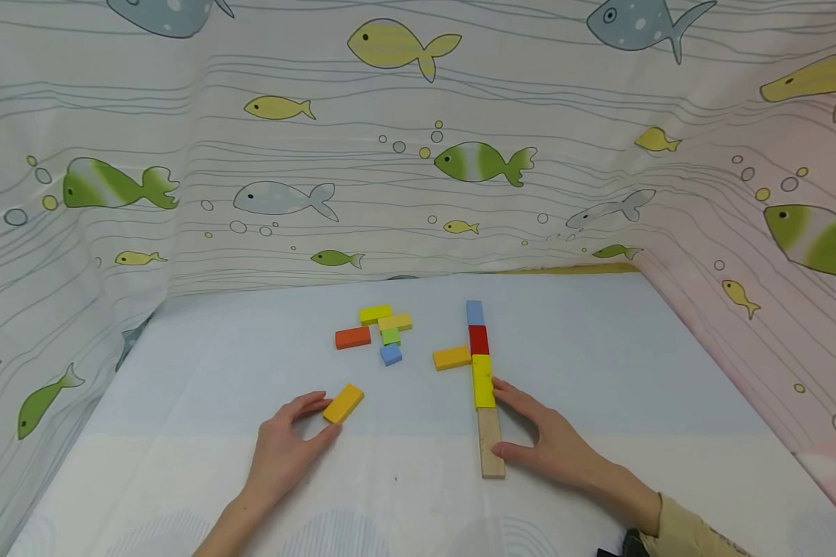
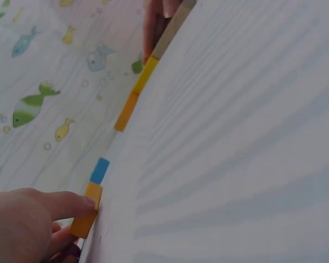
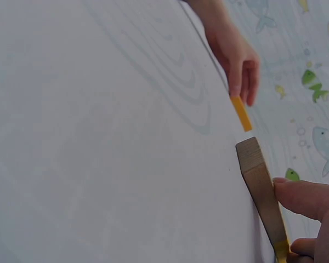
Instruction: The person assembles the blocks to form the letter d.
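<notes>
Near the middle of the table, my left hand (image 1: 286,441) pinches an orange block (image 1: 344,404) between thumb and fingers. The left wrist view shows the thumb on that orange block (image 2: 86,211). To the right, my right hand (image 1: 557,441) touches the right side of a straight row of blocks, its thumb at the plain wooden block (image 1: 490,445) and a fingertip at the yellow block (image 1: 484,381). Farther along the row lie a red block (image 1: 478,340) and a light blue block (image 1: 474,312). Another orange block (image 1: 451,358) sticks out leftward from the row.
Beyond my left hand lies a loose group: a red-orange block (image 1: 352,338), a lime-yellow block (image 1: 376,314), a pale yellow block (image 1: 395,322), a green block (image 1: 391,336) and a blue block (image 1: 391,354). A fish-patterned curtain (image 1: 390,178) borders the table (image 1: 599,348).
</notes>
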A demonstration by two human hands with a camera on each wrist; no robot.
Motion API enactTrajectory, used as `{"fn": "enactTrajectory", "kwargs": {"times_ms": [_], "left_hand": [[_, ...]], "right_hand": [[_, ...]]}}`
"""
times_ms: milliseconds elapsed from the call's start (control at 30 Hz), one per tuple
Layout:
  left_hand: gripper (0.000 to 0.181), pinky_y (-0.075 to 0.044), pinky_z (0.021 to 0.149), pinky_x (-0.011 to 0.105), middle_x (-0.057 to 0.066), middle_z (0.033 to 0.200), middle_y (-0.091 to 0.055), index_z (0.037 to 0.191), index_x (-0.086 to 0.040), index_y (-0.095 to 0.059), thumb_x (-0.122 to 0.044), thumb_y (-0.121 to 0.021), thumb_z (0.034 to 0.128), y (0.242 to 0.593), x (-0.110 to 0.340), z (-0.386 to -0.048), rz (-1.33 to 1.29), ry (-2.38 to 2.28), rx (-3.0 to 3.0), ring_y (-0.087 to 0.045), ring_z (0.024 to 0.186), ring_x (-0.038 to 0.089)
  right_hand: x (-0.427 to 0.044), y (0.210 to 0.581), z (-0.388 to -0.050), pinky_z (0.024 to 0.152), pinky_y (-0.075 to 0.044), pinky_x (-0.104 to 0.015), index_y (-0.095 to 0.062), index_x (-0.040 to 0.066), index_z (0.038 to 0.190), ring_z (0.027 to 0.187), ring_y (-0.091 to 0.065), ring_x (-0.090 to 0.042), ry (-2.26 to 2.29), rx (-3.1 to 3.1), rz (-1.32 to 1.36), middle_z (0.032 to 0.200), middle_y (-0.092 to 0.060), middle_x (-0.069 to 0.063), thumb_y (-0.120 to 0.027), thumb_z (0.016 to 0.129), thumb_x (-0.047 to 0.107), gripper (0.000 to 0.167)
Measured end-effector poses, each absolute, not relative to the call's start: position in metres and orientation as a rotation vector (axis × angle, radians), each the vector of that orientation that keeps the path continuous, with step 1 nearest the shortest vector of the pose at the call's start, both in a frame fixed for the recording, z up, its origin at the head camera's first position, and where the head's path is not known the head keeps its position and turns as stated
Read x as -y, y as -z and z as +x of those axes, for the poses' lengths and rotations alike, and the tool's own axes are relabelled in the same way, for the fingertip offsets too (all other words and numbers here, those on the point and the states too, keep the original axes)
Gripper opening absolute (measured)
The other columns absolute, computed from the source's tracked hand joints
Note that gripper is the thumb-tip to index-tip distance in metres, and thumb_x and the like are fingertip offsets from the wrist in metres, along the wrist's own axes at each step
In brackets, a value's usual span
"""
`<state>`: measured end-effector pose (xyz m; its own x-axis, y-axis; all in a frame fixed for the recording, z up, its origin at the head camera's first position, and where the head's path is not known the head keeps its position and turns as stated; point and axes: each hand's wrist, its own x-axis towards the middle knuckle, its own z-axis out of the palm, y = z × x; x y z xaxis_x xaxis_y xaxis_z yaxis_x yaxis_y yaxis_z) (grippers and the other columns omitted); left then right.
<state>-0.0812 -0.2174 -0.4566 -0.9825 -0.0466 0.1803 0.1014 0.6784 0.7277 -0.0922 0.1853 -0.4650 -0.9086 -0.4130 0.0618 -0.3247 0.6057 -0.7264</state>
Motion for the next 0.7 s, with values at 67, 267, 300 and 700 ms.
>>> {"fn": "enactTrajectory", "kwargs": {"times_ms": [67, 267, 300, 700], "left_hand": [[0.053, -0.042, 0.107, 0.051, 0.002, 0.113, -0.074, 0.127, -0.009, -0.064, -0.017, -0.085, 0.0789, 0.4572, 0.2180, -0.0814, -0.032, 1.199, 2.695, -0.060, 0.122, 0.028], [0.052, -0.041, 0.109, 0.052, 0.004, 0.114, -0.074, 0.127, -0.010, -0.065, -0.017, -0.085, 0.0797, 0.4569, 0.2179, -0.0824, 0.013, 1.245, 2.701, -0.059, 0.124, 0.028], [0.051, -0.040, 0.109, 0.052, 0.004, 0.114, -0.074, 0.127, -0.010, -0.065, -0.017, -0.085, 0.0801, 0.4565, 0.2176, -0.0826, 0.023, 1.250, 2.705, -0.058, 0.124, 0.028], [0.049, -0.040, 0.110, 0.052, 0.004, 0.113, -0.075, 0.126, -0.010, -0.067, -0.017, -0.084, 0.0806, 0.4568, 0.2136, -0.0863, 0.056, 1.326, 2.693, -0.059, 0.124, 0.027]], "right_hand": [[-0.1854, 0.4647, -0.0921, 0.115, -0.035, -0.056, -0.041, 0.029, 0.153, 0.149, -0.032, -0.016, 1.191, -2.716, -0.629, 0.161, -0.031, 0.016, -0.073, 0.084, 0.055, 0.081], [-0.1853, 0.4645, -0.0920, 0.115, -0.035, -0.057, -0.040, 0.029, 0.153, 0.149, -0.032, -0.016, 1.188, -2.717, -0.624, 0.161, -0.031, 0.016, -0.073, 0.084, 0.056, 0.081], [-0.1852, 0.4645, -0.0920, 0.115, -0.035, -0.057, -0.040, 0.029, 0.153, 0.149, -0.032, -0.016, 1.188, -2.717, -0.622, 0.161, -0.031, 0.016, -0.073, 0.084, 0.056, 0.081], [-0.1847, 0.4641, -0.0920, 0.115, -0.034, -0.058, -0.040, 0.030, 0.153, 0.149, -0.031, -0.017, 1.192, -2.705, -0.606, 0.161, -0.031, 0.016, -0.073, 0.084, 0.055, 0.081]]}}
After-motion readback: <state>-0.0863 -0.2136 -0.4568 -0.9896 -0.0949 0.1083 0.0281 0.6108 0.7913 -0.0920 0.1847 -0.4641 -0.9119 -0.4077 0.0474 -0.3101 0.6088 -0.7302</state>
